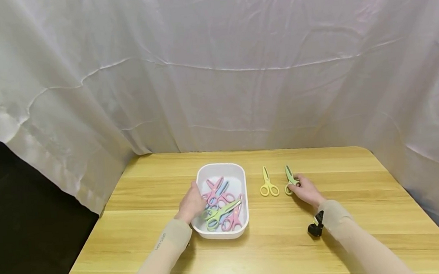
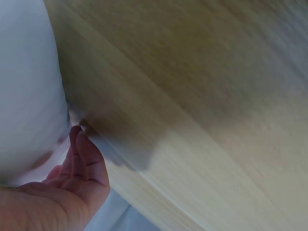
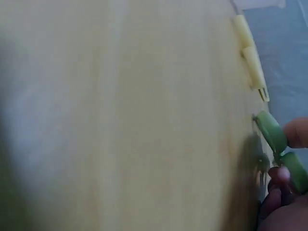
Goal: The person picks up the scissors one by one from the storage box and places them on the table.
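Observation:
My left hand holds the left side of a white plastic bin; in the left wrist view its fingers bend against the bin's outer wall. Inside the bin lies a loose pile of pink, blue and green scissors, with green scissors on top. To the right, my right hand pinches a pair of green scissors by the handle loops, blades pointing away from me. Yellow scissors lie between the bin and the green pair, blades also pointing away.
The wooden table carries everything. Pale curtains hang behind its far edge and along the sides. A small black device is at my right wrist. Dark fabric shows beyond the left edge.

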The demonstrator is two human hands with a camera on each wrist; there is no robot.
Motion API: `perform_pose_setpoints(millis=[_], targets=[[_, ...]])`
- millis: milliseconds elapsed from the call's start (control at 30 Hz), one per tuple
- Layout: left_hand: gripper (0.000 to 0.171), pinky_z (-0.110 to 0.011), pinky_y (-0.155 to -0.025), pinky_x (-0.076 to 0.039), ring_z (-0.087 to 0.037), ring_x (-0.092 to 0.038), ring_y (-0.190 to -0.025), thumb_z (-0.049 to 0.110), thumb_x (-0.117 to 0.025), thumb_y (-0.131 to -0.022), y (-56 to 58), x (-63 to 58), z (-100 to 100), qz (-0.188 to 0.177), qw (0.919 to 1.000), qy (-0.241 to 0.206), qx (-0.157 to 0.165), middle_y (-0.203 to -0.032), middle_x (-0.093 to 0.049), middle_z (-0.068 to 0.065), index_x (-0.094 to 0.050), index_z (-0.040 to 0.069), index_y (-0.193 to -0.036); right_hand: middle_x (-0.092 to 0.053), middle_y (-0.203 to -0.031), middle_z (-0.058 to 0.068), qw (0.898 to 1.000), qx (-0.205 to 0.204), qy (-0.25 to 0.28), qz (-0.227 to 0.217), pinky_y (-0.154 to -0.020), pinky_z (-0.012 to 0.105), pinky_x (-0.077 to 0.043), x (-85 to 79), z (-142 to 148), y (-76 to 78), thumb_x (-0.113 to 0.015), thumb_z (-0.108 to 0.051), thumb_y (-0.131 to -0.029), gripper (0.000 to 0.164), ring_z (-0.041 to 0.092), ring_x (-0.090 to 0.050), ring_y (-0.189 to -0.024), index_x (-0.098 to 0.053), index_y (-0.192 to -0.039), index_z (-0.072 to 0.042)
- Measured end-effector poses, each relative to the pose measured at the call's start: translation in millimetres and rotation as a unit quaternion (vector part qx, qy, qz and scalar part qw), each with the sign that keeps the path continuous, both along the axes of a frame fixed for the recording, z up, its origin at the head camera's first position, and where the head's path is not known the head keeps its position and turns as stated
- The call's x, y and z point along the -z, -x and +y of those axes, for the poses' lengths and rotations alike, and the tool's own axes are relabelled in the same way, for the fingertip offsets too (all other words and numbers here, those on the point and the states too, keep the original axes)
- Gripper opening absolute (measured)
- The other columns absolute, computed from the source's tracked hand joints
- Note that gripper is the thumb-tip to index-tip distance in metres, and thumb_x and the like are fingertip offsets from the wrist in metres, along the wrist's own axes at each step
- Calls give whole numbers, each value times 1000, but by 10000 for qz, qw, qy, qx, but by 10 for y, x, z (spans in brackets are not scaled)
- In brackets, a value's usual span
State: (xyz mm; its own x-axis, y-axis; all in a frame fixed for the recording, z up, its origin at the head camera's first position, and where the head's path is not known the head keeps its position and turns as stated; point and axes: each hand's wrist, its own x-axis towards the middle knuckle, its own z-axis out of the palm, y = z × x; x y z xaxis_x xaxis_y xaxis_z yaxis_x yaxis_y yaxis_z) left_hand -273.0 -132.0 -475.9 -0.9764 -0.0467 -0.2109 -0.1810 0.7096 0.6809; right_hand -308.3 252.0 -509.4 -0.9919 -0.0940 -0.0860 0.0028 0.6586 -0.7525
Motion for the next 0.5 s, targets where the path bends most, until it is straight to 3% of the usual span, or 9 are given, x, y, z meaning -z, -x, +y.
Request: perform_pose_setpoints(millis=[167,333,500], targets=[[80,-43,-86,-60,-28,-62,-100,0,-57,-93,-4,-4,3,55,10000,48,20,-128,-58,-21,-13,0,-159,-60,-118,25,9986,-40,-436,299,-86,38,-46,4,18,-16,-52,-21,-102,53,30,-55,-101,-41,-145,9],[81,-43,-86,-61,-28,-62,-100,-1,-57,-93,0,6,1,22,10000,66,18,-129,-58,-22,-12,0,-160,-61,-120,26,9976,47,-647,224,-93,50,-49,1,33,-40,-53,-28,-102,52,37,-58,-109,-46,-138,8],[77,-42,-85,-61,-27,-62,-99,1,-57,-93,26,15,-9,24,9999,98,11,-125,-59,-21,-15,-1,-158,-61,-119,27,9963,195,-823,135,-96,55,-48,-21,40,-40,-59,-36,-98,48,41,-56,-112,-54,-120,7]])
